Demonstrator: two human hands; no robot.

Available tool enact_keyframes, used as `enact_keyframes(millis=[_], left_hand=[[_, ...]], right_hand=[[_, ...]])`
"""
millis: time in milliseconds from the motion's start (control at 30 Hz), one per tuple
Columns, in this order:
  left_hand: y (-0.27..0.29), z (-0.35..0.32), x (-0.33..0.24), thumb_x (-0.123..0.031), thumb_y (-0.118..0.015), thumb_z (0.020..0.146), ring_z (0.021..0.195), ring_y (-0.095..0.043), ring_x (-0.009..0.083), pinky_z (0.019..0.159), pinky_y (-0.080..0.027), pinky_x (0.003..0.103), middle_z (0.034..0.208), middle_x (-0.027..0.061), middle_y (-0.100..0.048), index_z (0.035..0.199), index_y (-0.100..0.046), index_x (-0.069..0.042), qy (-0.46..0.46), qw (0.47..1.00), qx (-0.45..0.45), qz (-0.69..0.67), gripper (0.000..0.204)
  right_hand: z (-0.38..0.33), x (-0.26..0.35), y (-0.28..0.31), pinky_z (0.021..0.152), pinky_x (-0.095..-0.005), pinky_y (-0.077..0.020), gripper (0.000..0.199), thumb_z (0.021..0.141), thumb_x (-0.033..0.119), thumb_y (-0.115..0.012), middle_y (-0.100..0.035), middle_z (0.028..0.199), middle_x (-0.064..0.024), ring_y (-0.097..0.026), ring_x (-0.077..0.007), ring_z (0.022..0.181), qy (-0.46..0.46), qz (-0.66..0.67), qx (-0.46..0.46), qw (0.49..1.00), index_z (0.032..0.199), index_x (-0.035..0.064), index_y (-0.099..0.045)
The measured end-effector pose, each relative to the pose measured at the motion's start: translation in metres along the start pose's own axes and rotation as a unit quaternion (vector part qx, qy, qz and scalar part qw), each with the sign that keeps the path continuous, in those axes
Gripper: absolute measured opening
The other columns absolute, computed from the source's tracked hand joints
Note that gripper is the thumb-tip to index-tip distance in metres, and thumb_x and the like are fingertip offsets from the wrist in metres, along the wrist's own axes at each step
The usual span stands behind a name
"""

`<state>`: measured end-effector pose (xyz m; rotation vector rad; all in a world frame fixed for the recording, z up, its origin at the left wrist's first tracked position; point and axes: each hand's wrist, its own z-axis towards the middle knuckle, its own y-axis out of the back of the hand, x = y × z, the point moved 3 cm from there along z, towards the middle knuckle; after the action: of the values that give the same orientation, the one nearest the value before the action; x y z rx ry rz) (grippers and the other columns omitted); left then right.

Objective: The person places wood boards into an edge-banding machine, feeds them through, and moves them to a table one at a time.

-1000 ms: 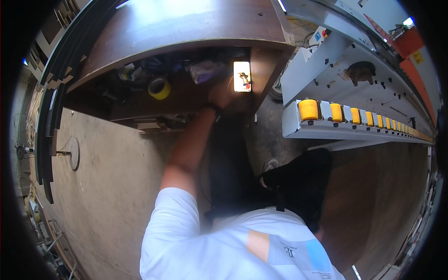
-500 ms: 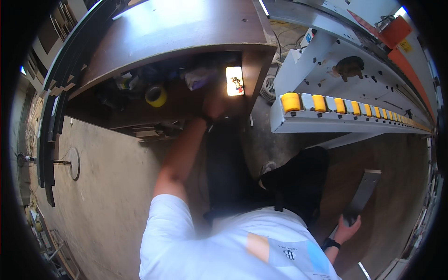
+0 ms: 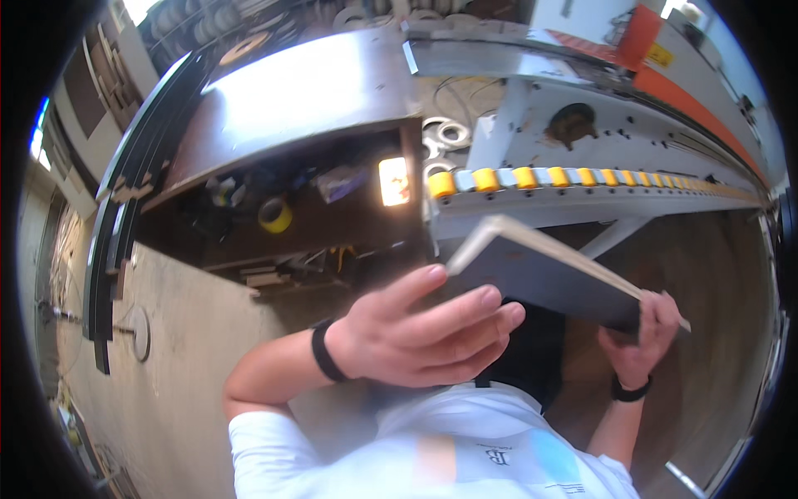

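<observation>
A flat dark grey board (image 3: 557, 279) with pale raw edges is held up in front of me, tilted. My right hand (image 3: 644, 337) grips its right end, thumb on the near face and fingers over the edge. My left hand (image 3: 428, 328) is beside the board's left end with its fingers stretched out and apart. Those fingers hold nothing; whether a fingertip touches the board's corner, I cannot tell. Each wrist has a black band.
A brown cabinet (image 3: 299, 79) stands ahead on the left. On its open shelf are a yellow tape roll (image 3: 275, 216) and a lit phone (image 3: 394, 182). A machine with a row of yellow rollers (image 3: 524, 177) runs along the right. Dark strips (image 3: 104, 274) lean at the left.
My left hand has come out of the cabinet shelf, back toward my body. My right hand has raised the board from low at my right side to in front of me.
</observation>
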<state>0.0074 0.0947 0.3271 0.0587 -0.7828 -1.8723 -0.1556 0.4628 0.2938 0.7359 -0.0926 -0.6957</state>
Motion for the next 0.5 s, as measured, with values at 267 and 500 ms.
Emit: enact_keyframes(millis=[267, 500], left_hand=[[0.016, 0.027, 0.03, -0.035, -0.09, 0.092, 0.144, -0.063, 0.0349, 0.124, -0.045, 0.058, 0.159, 0.0102, -0.067, 0.117, -0.07, -0.021, 0.037, 0.985, 0.111, 0.13, 0.035], [0.022, 0.042, 0.112, -0.029, -0.094, 0.085, 0.141, -0.057, 0.0447, 0.119, -0.044, 0.055, 0.157, 0.0172, -0.063, 0.133, -0.068, -0.009, 0.167, 0.972, 0.161, 0.036, 0.058]], right_hand=[[0.102, 0.033, -0.011, 0.125, -0.0625, -0.0488, 0.068, 0.076, 0.03, -0.096, -0.072, 0.136, -0.0024, -0.069, -0.0286, 0.121, 0.1, 0.128, -0.045, 0.986, 0.139, 0.017, -0.076], [0.173, 0.005, -0.045, 0.138, -0.0617, -0.0324, 0.065, 0.086, 0.033, -0.093, -0.076, 0.149, -0.0004, -0.069, -0.0247, 0.14, 0.11, 0.133, -0.109, 0.979, 0.144, 0.0175, -0.068]])
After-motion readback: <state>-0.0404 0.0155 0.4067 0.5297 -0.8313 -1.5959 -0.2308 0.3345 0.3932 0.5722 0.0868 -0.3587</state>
